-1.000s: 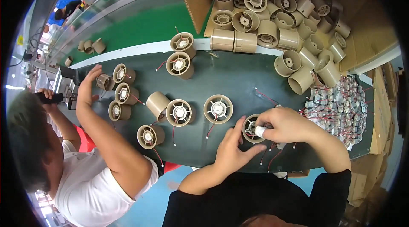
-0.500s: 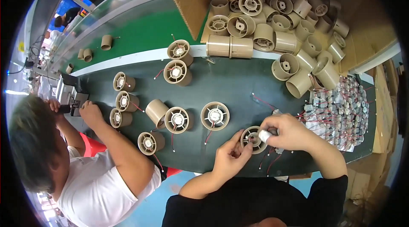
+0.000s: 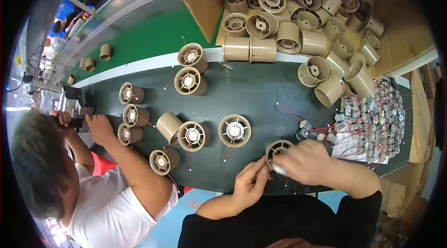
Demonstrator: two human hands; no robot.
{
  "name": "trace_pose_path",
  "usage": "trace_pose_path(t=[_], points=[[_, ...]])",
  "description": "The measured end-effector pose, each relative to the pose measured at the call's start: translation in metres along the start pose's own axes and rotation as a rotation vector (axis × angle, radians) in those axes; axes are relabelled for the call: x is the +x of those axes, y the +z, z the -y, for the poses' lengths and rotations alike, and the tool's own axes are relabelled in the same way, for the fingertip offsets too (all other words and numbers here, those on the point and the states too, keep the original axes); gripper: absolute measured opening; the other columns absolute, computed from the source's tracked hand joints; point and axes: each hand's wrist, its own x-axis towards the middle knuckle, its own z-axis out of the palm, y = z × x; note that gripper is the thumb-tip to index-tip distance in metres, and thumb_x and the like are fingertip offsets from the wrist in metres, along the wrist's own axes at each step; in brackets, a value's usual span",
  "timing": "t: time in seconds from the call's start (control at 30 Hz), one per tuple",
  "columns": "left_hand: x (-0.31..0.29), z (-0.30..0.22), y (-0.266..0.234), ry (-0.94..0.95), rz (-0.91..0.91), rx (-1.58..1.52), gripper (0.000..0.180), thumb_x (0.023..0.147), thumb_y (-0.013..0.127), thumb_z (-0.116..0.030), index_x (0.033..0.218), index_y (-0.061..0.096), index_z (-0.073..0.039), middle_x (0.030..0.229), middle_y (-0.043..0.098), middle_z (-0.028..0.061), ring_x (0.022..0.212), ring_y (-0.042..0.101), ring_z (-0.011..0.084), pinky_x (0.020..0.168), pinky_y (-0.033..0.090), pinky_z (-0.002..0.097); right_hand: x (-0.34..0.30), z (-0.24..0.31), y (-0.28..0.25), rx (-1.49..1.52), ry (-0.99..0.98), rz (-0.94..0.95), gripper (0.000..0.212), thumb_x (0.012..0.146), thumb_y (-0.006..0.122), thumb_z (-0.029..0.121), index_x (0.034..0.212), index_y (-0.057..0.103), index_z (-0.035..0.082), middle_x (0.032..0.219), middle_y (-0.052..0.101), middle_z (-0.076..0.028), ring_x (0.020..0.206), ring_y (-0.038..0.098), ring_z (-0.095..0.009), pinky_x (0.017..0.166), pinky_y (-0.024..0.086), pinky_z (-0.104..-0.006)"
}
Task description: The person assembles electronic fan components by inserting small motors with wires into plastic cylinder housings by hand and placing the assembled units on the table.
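Along the view, a dark green table (image 3: 260, 89) is bordered by a pale rail, beyond which a bright green belt (image 3: 139, 38) is seen. At the left, a co-worker (image 3: 107, 201) in a white top is seated. On the far side, a cardboard box (image 3: 198, 3) is filled with beige tubes (image 3: 288, 37). At the right, a mass of small wired motors (image 3: 372, 117) is spread on white sheeting. To the left of the hands, several fan-like cylinders (image 3: 194, 136) are scattered, red leads trailing from some. By the right hand (image 3: 305, 162), which is blurred, the held cylinder (image 3: 277, 148) is partly covered; whether anything is pinched there cannot be told. Near the table's front edge, that cylinder is grasped at its lower left side by the left hand's (image 3: 249, 183) thumb and fingers. At the right fingertips a white patch (image 3: 279, 169) is shown.
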Motion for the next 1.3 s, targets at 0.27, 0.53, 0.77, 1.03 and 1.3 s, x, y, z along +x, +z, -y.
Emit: trace_pose_path(t=[0.27,0.53,0.77,1.03,1.3], points=[[0.008,-0.002,-0.003,0.208,-0.007,0.356,0.033,0.069,0.059,0.005,0.101,0.048,0.005,0.089,0.050,0.0108,0.073,0.051,0.0121,0.064,0.043,0.0211,-0.009,-0.004,-0.006,0.257,0.290,0.122,0.017,0.065,0.060,0.016,0.080,0.053,0.010,0.067,0.054,-0.005,0.056,0.055,-0.022,0.047,0.042,-0.0326],[0.019,-0.013,0.000,0.155,0.031,0.463,0.022,0.072,0.059,-0.001,0.093,0.055,0.003,0.084,0.053,0.0109,0.069,0.052,0.0162,0.061,0.042,0.0234,0.003,0.001,-0.017,0.198,0.191,0.227,0.018,0.063,0.058,0.009,0.080,0.053,0.006,0.070,0.054,-0.007,0.060,0.056,-0.023,0.050,0.045,-0.0314],[0.013,-0.007,-0.013,0.194,0.081,0.480,0.005,0.068,0.057,0.000,0.072,0.055,0.003,0.070,0.052,0.0120,0.065,0.051,0.0253,0.057,0.042,0.0301,0.002,0.001,-0.029,0.110,0.168,0.323,0.019,0.065,0.057,0.012,0.082,0.054,0.005,0.075,0.050,-0.007,0.064,0.054,-0.021,0.055,0.042,-0.0323],[0.015,-0.015,-0.020,0.218,0.212,0.533,0.005,0.069,0.056,0.002,0.074,0.055,0.002,0.075,0.052,0.0107,0.073,0.050,0.0248,0.063,0.041,0.0303,-0.008,0.006,-0.024,-0.344,-0.147,0.081,0.034,0.060,0.056,0.015,0.092,0.053,0.002,0.083,0.050,-0.010,0.065,0.051,-0.020,0.059,0.043,-0.0268],[0.005,-0.039,-0.024,0.214,0.015,0.658,0.038,0.065,0.064,-0.009,0.098,0.049,0.001,0.092,0.046,0.0160,0.085,0.045,0.0288,0.072,0.038,0.0353,-0.011,-0.009,0.004,0.307,-0.042,0.120,0.045,0.057,0.056,-0.001,0.100,0.051,0.009,0.092,0.052,-0.011,0.088,0.050,-0.028,0.076,0.042,-0.0350]])
